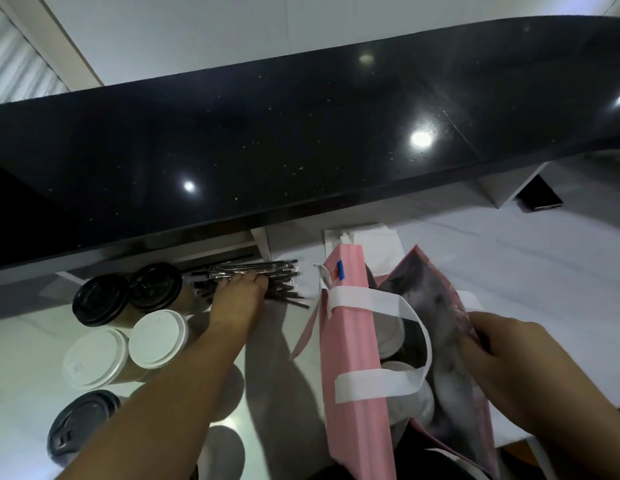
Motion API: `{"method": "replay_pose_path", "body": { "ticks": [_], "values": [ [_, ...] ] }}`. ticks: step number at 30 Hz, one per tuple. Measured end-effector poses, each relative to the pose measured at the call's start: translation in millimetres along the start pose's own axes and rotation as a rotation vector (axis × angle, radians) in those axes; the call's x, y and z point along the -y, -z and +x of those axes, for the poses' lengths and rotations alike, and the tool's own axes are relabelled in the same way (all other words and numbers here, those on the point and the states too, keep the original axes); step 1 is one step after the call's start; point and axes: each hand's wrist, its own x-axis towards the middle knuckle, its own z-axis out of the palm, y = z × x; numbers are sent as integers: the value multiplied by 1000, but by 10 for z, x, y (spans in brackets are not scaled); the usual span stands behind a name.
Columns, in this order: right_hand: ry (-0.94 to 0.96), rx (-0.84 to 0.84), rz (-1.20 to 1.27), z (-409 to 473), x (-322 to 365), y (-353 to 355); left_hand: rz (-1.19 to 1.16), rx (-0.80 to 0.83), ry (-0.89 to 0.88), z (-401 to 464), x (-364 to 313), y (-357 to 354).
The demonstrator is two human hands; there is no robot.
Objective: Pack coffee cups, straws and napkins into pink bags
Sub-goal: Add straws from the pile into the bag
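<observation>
A pink bag [350, 341] with white handles stands open on the white counter, and white-lidded cups [393, 332] sit inside it. My right hand [509, 362] grips the bag's right rim and holds it open. My left hand [241, 296] reaches forward onto a pile of wrapped black straws [284, 292], fingers down on them; whether it grips any is hidden. Left of my forearm stand several cups: two with black lids [100, 299], two with white lids [158, 337], and a grey-lidded one [81, 427] nearer me. A stack of white napkins [370, 237] lies behind the bag.
A raised black glossy countertop [301, 150] overhangs the far side of the white counter [526, 258]. A dark phone-like slab [540, 199] lies at the far right. More lidded cups sit partly hidden under my left forearm.
</observation>
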Motion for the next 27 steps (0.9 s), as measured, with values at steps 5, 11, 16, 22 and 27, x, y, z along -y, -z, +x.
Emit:
{"method": "replay_pose_path", "body": {
  "ticks": [5, 11, 16, 22, 27],
  "values": [
    [-7, -15, -9, -3, 4, -14, -20, 40, 5, 14, -1, -17],
    [-5, -15, -12, 13, -11, -27, -14, 63, -2, 12, 3, 1],
    [-3, -8, 1, 15, -14, -22, 4, 51, -41, -26, 10, 33],
    [7, -9, 16, 10, 3, -10, 85, 22, -207, -76, -110, 112],
    [10, -4, 19, 5, 13, 14, 132, 28, -227, -107, -153, 115]
  ]
}}
